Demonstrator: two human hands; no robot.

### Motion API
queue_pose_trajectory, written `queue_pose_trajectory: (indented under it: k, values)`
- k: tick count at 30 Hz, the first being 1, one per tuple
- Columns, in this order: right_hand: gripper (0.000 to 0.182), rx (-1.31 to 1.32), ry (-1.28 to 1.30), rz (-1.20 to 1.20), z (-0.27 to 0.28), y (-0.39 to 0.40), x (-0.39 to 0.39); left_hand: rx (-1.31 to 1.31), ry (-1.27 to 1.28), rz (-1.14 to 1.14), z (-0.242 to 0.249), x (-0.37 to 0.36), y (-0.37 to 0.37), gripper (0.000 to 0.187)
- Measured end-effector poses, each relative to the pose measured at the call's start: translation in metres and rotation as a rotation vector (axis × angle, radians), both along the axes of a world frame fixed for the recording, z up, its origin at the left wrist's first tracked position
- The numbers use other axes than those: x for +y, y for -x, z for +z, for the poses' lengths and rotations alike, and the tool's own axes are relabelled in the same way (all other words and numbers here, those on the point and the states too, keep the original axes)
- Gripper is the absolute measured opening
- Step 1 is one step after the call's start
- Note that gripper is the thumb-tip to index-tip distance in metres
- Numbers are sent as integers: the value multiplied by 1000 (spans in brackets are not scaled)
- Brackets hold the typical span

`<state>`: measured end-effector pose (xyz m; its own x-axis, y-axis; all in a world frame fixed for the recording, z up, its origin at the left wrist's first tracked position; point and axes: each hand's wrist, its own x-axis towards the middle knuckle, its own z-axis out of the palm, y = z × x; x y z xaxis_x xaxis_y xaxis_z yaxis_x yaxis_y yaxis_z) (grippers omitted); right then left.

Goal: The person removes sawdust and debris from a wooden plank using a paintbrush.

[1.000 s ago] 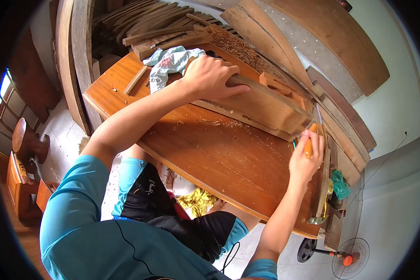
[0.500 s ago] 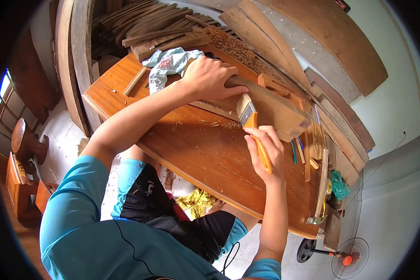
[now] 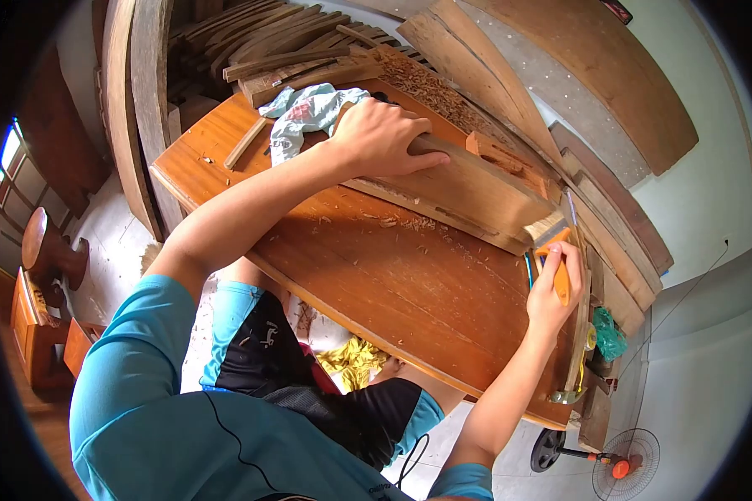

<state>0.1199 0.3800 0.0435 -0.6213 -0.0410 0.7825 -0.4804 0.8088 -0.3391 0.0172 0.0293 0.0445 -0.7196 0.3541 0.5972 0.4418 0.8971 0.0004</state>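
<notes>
A thick wooden beam [image 3: 485, 199] lies across the wooden table [image 3: 376, 275]. My left hand [image 3: 384, 138] is wrapped over the beam's top edge toward its far left part, the thumb stretched along the wood. In my right hand [image 3: 551, 288] is a flat paintbrush [image 3: 546, 230] with an orange handle. Its pale bristles meet the right end of the beam. Curled wood shavings [image 3: 422, 224] are scattered along the beam's near side. Beside my left wrist, a crumpled light-blue cloth [image 3: 305, 113] rests on the table.
Strips of wood [image 3: 284, 37] are stacked behind the table, near a heap of shavings [image 3: 426, 88]. A hammer [image 3: 568, 395] lies at the right edge, near a green plastic bag [image 3: 608, 334]. A fan [image 3: 627, 463] stands on the floor at the lower right.
My right hand has carried the paintbrush rightward along the beam, from beside my left thumb to the beam's right end. My left hand stays in place on the beam.
</notes>
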Motion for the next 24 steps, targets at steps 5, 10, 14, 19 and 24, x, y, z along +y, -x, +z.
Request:
queue_pose_trajectory:
  k: [5,10,14,19,24]
  values:
    - [11,103,-174,-92,-7,1,-17,-79,8,34,7,3,-7,74]
    - [10,-34,-181,87,-16,-8,-61,-75,7,39,8,3,-8,73]
    - [4,-99,-123,262,-22,-13,-81,-93,11,49,10,3,-10,73]
    - [15,-128,-115,486,-23,-12,-88,-73,-1,27,6,2,-8,74]
    - [15,-123,-55,442,-17,-8,-72,-119,26,60,14,3,-14,75]
